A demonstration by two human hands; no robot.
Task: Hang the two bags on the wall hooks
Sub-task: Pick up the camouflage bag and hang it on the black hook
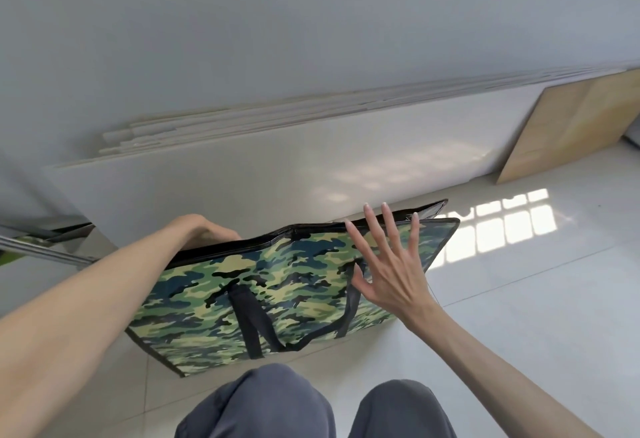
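A flat camouflage bag (277, 295) with black trim and black handle straps (252, 320) stands upright on the tiled floor in front of my knees. My left hand (204, 230) reaches behind the bag's top edge at its left end; its fingers are hidden behind the rim, seemingly gripping it. My right hand (384, 264) is spread open, fingers apart, against the bag's front near its upper right corner. A second bag's black edge (429, 207) seems to show just behind the first. No wall hooks are in view.
Several white panels (277, 167) lean against the grey wall (311, 22) behind the bag. A wooden board (571, 126) leans at the right. A metal rod and dark object (45, 247) sit at the left edge. My grey-trousered knees (270, 403) are below.
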